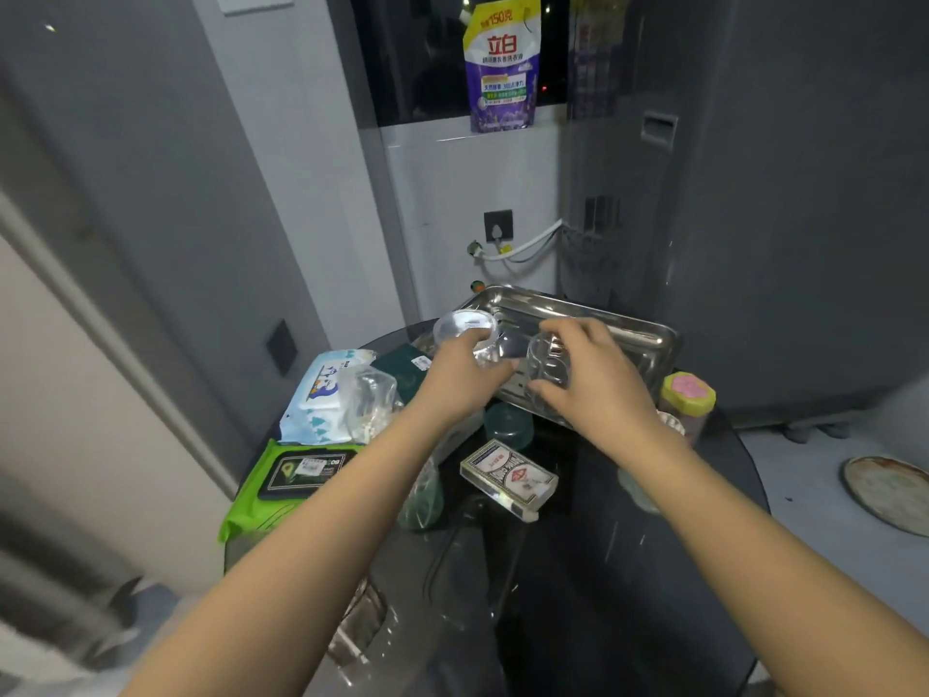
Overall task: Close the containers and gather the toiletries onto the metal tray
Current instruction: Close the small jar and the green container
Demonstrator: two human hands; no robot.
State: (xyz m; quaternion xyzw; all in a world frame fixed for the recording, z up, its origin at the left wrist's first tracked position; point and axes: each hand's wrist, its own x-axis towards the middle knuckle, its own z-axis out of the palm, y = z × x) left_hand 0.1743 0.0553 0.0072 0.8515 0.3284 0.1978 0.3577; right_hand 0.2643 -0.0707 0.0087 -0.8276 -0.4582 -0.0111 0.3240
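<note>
A shiny metal tray (623, 329) lies at the far side of a dark round glass table (628, 570). My left hand (465, 374) grips a clear round container with a pale lid (465, 327) at the tray's near-left corner. My right hand (588, 374) holds a second clear plastic container (545, 367) over the tray's front part. The two hands are close together. Whether either container is closed is too blurred to tell.
On the table's left lie a white-and-blue wipes pack (321, 394), a green wipes pack (291, 482) and a crumpled clear bag (369, 399). A teal cap (508, 425), a card box (508, 479) and a yellow-lidded jar (687, 394) surround the tray. A wall stands behind.
</note>
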